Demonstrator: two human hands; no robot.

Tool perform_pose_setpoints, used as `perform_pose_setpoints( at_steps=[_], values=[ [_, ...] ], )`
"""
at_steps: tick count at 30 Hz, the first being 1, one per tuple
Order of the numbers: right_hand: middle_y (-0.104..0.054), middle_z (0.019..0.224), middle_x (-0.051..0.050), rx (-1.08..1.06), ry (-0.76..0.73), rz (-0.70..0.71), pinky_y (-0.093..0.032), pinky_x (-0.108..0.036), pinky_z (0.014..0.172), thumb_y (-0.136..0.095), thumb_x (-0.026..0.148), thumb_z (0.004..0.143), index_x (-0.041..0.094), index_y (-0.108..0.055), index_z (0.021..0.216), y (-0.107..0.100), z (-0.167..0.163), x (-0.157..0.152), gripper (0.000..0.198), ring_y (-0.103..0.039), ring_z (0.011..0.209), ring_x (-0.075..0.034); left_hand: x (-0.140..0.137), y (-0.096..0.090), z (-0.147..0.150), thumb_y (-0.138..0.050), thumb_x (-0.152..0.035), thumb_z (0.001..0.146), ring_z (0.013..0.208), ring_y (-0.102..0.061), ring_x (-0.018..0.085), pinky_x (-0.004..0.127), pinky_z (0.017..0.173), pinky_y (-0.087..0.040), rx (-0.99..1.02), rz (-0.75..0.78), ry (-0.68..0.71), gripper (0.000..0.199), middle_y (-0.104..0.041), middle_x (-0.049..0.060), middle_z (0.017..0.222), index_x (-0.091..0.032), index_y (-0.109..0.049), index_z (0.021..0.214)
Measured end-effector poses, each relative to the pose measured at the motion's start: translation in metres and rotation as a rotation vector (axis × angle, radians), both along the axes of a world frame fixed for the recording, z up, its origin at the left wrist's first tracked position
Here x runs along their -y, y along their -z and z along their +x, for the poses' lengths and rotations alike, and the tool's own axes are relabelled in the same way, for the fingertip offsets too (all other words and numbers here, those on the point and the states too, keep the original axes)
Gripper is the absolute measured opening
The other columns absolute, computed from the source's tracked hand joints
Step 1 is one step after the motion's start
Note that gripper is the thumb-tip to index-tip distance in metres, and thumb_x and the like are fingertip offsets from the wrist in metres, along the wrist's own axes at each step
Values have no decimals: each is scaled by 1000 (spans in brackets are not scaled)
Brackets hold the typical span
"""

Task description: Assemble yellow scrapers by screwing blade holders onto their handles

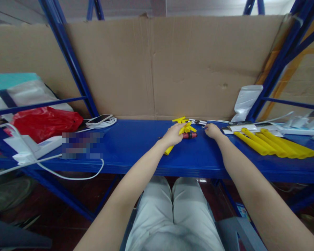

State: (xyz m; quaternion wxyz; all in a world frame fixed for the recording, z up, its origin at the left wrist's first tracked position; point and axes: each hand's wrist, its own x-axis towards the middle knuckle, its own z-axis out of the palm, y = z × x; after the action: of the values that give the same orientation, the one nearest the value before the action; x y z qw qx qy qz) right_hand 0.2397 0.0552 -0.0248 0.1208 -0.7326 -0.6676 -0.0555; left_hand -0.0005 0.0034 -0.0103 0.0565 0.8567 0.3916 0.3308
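Fingers (178, 129) of our left hand (172, 136) are curling around a yellow tube (169, 150), gripping it so that its lower end is sticking out below the palm toward us, while its upper end is lying among a small heap of short yellow pieces (183, 124) on the blue shelf (136, 146). Just to the right of that hand, a small red and black part (189, 135) is resting on the shelf, touching or nearly touching the gripped tube; we cannot tell which. Our right hand (212, 131) is sitting just beside it with fingers pinching together on something tiny and shiny, too small for us to name. Behind the heap, a few thin black and white sticks (197, 122) are lying flat. Farther right, a bundle of long yellow tubes (274, 145) is lying side by side, well apart from our hands, with flat white packets (251, 127) behind them and a white plastic bag (247, 101) leaning against the frame. Over on the left, a coiled white cable (102, 123) and a phone (102, 118) are sitting near the back, and a red plastic bag (45, 122) is lying beyond the upright. Behind everything, a cardboard sheet (157, 66) is standing as a back wall.
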Motion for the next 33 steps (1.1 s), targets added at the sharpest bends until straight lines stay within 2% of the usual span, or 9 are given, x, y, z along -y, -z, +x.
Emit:
perform_pose_setpoints(
  at_steps=[7,13,17,20,23,26,30,33],
  values=[
    [-68,102,-14,110,-51,-14,-46,-26,80,-44,14,82,12,-69,95,-6,-7,3,29,-62,98,-22,-1,0,0,-52,-6,76,124,-46,22,43,106,-32,-2,-4,4,56,-54,8,131,-21,-50,130],
    [-67,100,-17,186,-82,-78,-45,-27,81,-47,5,76,10,-68,96,-10,-16,2,30,-62,98,-23,1,-1,0,-53,-6,75,125,-44,22,40,106,-33,29,-23,3,55,-54,10,131,-18,-51,129],
    [-67,99,-16,136,-93,-51,-44,-27,79,-46,4,75,12,-65,93,-11,-18,4,28,-61,97,-24,1,-2,2,-54,-4,74,125,-44,22,40,105,-34,117,-53,-24,55,-53,9,132,-19,-52,127],
    [-66,94,-15,-14,-109,95,-44,-28,76,-44,5,75,14,-60,95,-14,-19,9,27,-61,92,-23,1,-3,6,-55,-2,74,118,-52,22,38,99,-42,243,-159,-41,58,-52,10,133,-19,-48,128],
    [-64,89,-12,-262,-182,295,-44,-28,74,-45,11,76,16,-53,92,-19,-23,13,19,-61,84,-20,2,-4,9,-52,-2,76,92,-65,18,34,78,-55,393,-390,-19,61,-46,12,137,-21,-39,133],
    [-62,84,-7,-560,-317,442,-46,-28,73,-50,16,76,19,-45,84,-24,-31,16,10,-59,79,-16,2,-5,11,-48,-1,78,70,-66,11,27,60,-57,545,-587,38,63,-41,15,139,-24,-31,135],
    [-57,74,0,-903,-603,498,-47,-27,69,-57,24,72,22,-37,77,-26,-50,21,21,-57,70,-13,3,-7,10,-50,2,75,62,-64,8,23,52,-55,683,-707,131,65,-42,16,137,-23,-33,132],
    [-55,70,2,-986,-728,486,-46,-27,65,-63,26,68,23,-37,75,-25,-64,26,26,-55,65,-12,4,-7,9,-51,4,73,58,-62,7,21,49,-54,731,-759,181,63,-42,17,136,-20,-36,129]
  ],
)
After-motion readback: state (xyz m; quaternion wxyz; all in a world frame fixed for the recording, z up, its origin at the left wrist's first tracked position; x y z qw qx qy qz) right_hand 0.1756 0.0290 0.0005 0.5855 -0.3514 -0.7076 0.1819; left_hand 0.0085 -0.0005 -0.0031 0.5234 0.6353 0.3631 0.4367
